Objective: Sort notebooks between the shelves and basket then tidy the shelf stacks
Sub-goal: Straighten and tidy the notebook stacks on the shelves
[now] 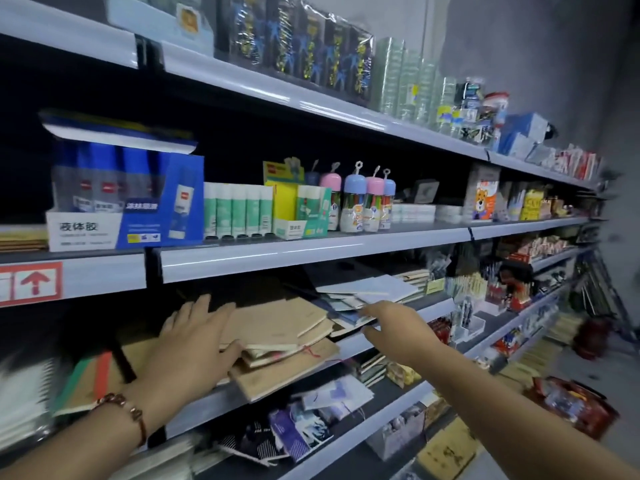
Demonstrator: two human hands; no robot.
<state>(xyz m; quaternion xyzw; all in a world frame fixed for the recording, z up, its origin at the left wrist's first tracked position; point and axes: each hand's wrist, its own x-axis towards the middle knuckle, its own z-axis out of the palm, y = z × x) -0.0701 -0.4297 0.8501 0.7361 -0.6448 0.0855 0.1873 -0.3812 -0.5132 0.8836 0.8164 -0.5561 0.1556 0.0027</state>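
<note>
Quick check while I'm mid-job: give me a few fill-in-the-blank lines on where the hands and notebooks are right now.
1. The left hand rests on the stack of ____ notebooks.
2. The right hand reaches toward the ____ notebooks.
3. The bracelet sits on the ____ wrist.
4. The red basket lies to the ____ of both hands.

Missing words: brown; pale blue; left; right

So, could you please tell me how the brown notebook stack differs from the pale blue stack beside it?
The brown notebook stack has kraft covers; the pale blue stack has light covers. The left hand rests on the brown one, while the right hand reaches the blue one's edge. Both are untidy and share one shelf.
</note>
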